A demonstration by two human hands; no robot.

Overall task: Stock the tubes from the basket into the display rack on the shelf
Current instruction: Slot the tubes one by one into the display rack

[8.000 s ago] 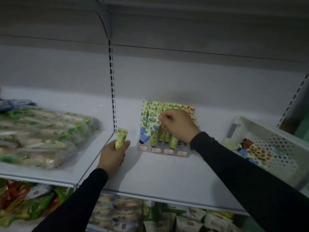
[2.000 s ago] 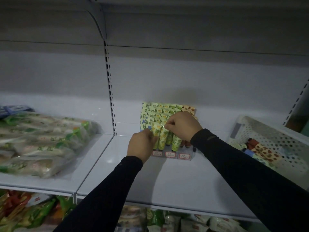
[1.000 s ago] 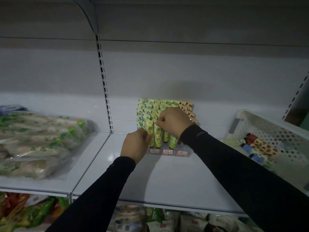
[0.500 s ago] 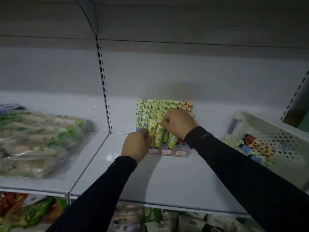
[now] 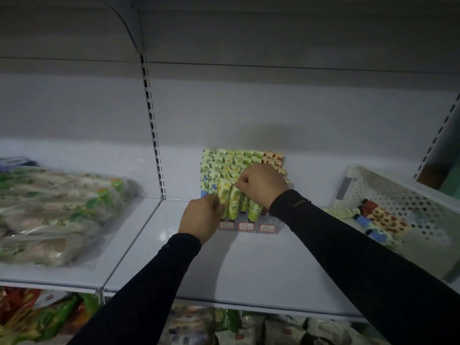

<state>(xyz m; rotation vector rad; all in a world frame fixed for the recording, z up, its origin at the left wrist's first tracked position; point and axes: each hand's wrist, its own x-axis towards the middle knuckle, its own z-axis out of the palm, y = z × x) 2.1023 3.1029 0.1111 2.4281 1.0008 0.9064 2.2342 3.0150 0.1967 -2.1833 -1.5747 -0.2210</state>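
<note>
Head view: both hands, left hand (image 5: pixel 200 219) and right hand (image 5: pixel 261 186), pinch front-row tubes (image 5: pixel 229 200).

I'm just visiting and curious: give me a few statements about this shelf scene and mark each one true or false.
1. Both hands are at the clear plastic display rack of patterned tubes. True.
2. The white perforated plastic basket sits left of the rack. False: it sits to the right.
3. The basket is empty. False: several tubes still lie in it, among them an orange spotted tube.
4. The right hand pinches the top of a yellow-green tube in the rack. True.
5. The left hand rests flat on the shelf. False: it is raised against the rack's front tubes.
</note>
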